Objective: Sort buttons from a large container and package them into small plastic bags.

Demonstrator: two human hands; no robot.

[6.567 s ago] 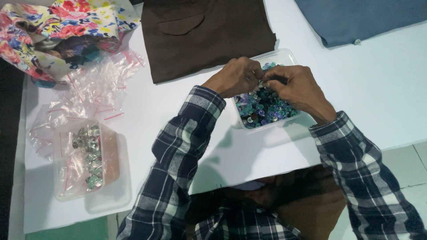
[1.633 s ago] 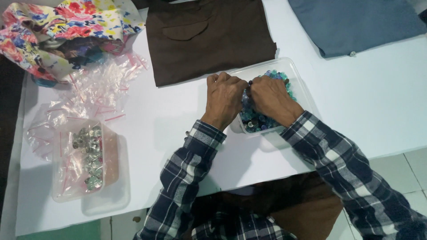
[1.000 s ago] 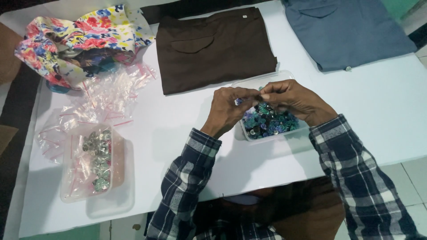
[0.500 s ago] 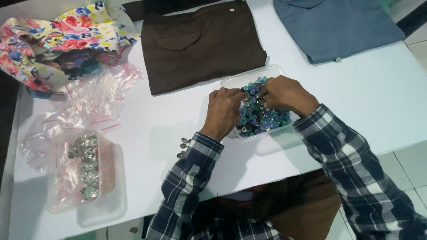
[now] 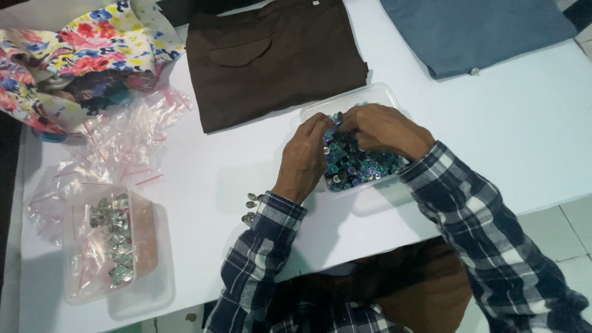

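We see a white table [image 5: 493, 142] carrying everything. On its far side lie a folded brown garment [image 5: 277, 58] and, to the right, a folded blue garment [image 5: 475, 31]. Floral cloth [image 5: 74, 49] is bunched at the far left, with clear plastic bags [image 5: 117, 148] beside it. A clear tray of buttons [image 5: 351, 160] sits mid-table; another clear container [image 5: 111, 246] sits near left.

Brown garment [image 5: 277, 61] crowds button tray [image 5: 376, 94]; right apparently free.

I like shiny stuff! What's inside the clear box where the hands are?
The clear box holds lots of small blue, green and purple buttons. The left hand and right hand cover the rest, so what lies beneath them stays hidden.
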